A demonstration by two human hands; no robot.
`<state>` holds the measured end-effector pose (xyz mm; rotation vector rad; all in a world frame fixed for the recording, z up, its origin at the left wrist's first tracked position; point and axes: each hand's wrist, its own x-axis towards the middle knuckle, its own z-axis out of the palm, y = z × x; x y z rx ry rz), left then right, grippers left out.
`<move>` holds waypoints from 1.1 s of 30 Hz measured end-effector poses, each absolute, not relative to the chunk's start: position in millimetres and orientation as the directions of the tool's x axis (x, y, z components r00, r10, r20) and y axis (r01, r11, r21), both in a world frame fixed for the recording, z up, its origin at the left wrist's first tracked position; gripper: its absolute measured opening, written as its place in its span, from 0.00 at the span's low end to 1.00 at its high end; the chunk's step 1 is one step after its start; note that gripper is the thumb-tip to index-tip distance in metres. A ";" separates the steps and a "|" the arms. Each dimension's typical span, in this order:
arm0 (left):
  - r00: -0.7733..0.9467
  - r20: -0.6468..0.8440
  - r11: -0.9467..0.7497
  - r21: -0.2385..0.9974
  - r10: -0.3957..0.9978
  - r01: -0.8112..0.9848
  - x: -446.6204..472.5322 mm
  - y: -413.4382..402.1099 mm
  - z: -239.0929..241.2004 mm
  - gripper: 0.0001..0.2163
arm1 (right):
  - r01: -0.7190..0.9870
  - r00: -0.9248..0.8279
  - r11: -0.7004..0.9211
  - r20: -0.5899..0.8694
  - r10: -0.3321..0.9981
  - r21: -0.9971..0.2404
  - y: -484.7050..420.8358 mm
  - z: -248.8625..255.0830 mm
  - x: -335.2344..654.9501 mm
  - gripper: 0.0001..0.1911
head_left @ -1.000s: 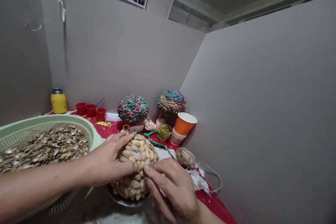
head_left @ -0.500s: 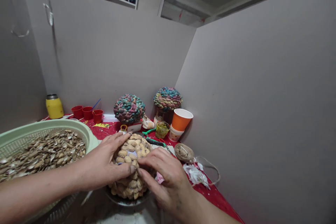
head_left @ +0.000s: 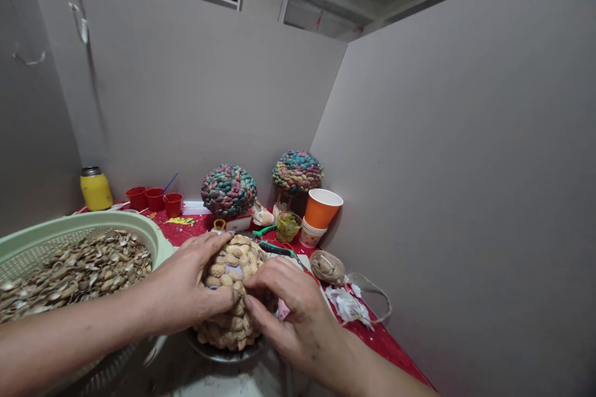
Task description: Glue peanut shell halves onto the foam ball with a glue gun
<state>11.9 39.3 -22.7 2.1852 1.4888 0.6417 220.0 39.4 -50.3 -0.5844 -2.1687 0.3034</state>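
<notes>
A rounded form covered in tan peanut shells (head_left: 238,256) sits in a shallow metal bowl (head_left: 223,356) in front of me. Small lilac patches show between its shells. My left hand (head_left: 193,288) grips its left side, fingers over the top and thumb across the front. From the right, my right hand (head_left: 291,301) has thumb and forefinger brought together on a peanut shell at the front, close to the left thumb tip; the fingers partly hide that shell.
A green colander (head_left: 162,245) of loose shells stands left. Behind are two colourful shell-covered domes (head_left: 229,191), (head_left: 298,172), red cups (head_left: 136,198), a yellow bottle (head_left: 96,189) and an orange paper cup (head_left: 321,211). Green-handled pliers (head_left: 275,250), twine (head_left: 327,268) and crumpled tissue (head_left: 348,305) lie right.
Both hands stay at nearly the same spots on the shell-covered form. The view has shifted slightly.
</notes>
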 end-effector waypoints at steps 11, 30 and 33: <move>0.308 0.174 -0.350 0.580 0.935 0.736 13.5 38.5 -24.0 0.36 | 0.313 -0.531 0.860 0.676 0.510 -0.403 35.8 -48.4 218.9 0.04; 0.343 0.129 -0.354 0.560 0.930 0.749 8.2 38.7 -21.2 0.38 | 0.281 -0.495 0.848 0.689 0.530 -0.450 41.8 -51.6 215.8 0.05; 0.338 0.133 -0.351 0.567 0.932 0.745 9.7 38.5 -22.1 0.39 | 0.297 -0.508 0.840 0.669 0.542 -0.454 43.4 -52.5 215.5 0.05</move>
